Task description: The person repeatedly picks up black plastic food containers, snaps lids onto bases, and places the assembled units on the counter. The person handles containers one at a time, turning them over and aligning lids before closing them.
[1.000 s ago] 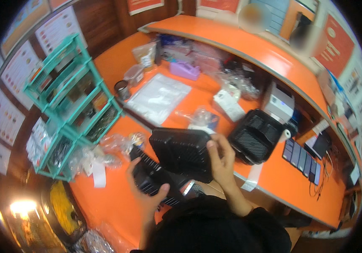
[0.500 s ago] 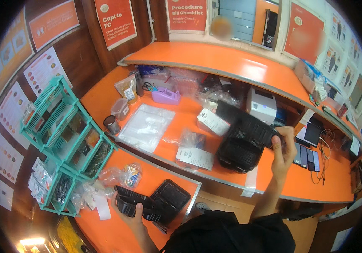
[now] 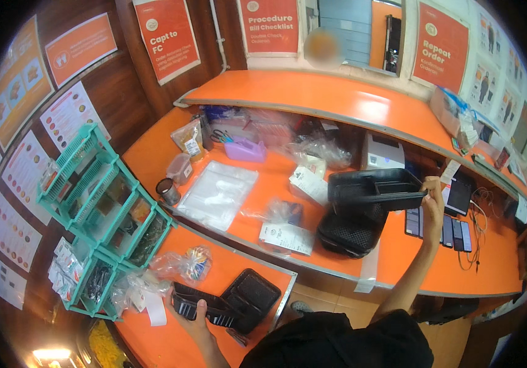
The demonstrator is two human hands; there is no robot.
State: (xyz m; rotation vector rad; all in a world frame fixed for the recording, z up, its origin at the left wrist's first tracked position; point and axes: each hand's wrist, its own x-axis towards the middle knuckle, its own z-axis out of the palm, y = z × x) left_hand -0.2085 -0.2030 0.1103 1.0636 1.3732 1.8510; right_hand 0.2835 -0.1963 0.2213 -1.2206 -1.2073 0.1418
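Observation:
My left hand [image 3: 196, 324] grips a black plastic food tray [image 3: 205, 305] by its edge, thumb inside, tilted over the lower orange table. Beside it lies another black compartment tray [image 3: 256, 294], partly overlapped by the held one. Out over the counter, my right hand [image 3: 433, 195] pinches the end of a long black food tray [image 3: 377, 187]. It hangs just above a pile of black trays [image 3: 350, 233]; whether it touches the pile I cannot tell. To its left are a bagged item with a white receipt [image 3: 286, 238] and a second receipt [image 3: 309, 185].
A turquoise tiered basket rack [image 3: 101, 211] stands at left. Clear plastic bags [image 3: 217, 195], a purple tape dispenser [image 3: 245, 150] and a white printer [image 3: 385, 152] sit on the counter. Several phones [image 3: 447, 233] and cables lie at right. A raised orange shelf [image 3: 312, 92] runs behind.
My right hand has moved slightly right and up. Its tray has swung away from the pile, showing its inside. My left hand keeps its hold with little movement.

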